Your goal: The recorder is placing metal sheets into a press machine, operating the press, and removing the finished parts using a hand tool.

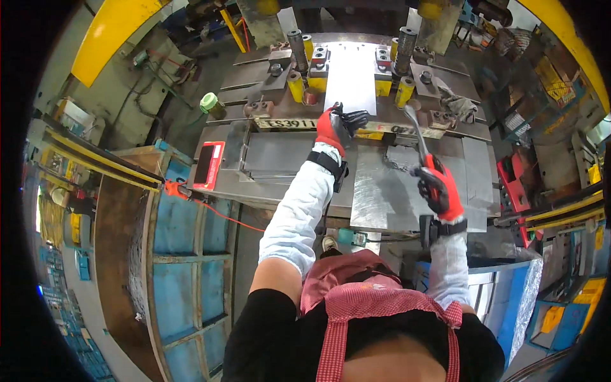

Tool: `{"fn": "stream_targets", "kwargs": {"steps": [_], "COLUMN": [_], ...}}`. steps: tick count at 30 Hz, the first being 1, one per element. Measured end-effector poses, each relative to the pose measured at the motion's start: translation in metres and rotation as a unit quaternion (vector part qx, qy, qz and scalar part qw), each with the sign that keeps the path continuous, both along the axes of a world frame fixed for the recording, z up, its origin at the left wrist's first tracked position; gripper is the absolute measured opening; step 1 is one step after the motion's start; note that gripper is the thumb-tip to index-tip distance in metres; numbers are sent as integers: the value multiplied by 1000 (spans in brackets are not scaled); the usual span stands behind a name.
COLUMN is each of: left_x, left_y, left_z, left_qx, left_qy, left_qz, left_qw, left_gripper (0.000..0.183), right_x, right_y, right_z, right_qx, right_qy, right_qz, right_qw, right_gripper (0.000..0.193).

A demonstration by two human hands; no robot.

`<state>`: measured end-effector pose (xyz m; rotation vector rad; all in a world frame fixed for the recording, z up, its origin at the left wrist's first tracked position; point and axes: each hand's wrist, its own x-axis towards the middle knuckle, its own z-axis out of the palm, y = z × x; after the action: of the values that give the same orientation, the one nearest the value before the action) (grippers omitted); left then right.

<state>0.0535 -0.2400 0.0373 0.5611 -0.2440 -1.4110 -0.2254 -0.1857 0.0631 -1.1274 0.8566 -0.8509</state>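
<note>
My left hand, in a red and black glove, is at the near edge of a bright metal sheet. Its fingers stretch out to the right; whether they touch the sheet I cannot tell. The sheet lies in the die of a press, between two yellow-based blocks. My right hand, gloved alike, is closed round the red handle of a long tool with a metal shaft. The tool slants up to the left, its rounded tip near the die's front edge. Below it are flat grey metal plates.
Round posts and yellow cylinders flank the sheet. A grey rag lies at the right, a green-capped container at the left. A red-framed dark panel lies on the table's left. A blue crate stands at lower left.
</note>
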Motion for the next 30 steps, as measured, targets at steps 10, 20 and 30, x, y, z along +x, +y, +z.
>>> {"fn": "stream_targets", "kwargs": {"steps": [10, 20, 30], "left_x": [-6, -6, -4], "left_y": [9, 4, -3], "left_z": [16, 12, 0], "left_qx": [16, 4, -27], "left_qy": [-32, -39, -61], "left_qz": [46, 66, 57], "left_qw": [998, 997, 996], "left_gripper": [29, 33, 34], "right_x": [-123, -138, -152], "right_y": [79, 77, 69], "right_z": [-119, -146, -174], "right_qx": [65, 98, 22], "right_qy": [82, 86, 46], "right_qz": [-172, -174, -226], "right_qw": [979, 976, 973], "right_gripper": [13, 13, 16]}}
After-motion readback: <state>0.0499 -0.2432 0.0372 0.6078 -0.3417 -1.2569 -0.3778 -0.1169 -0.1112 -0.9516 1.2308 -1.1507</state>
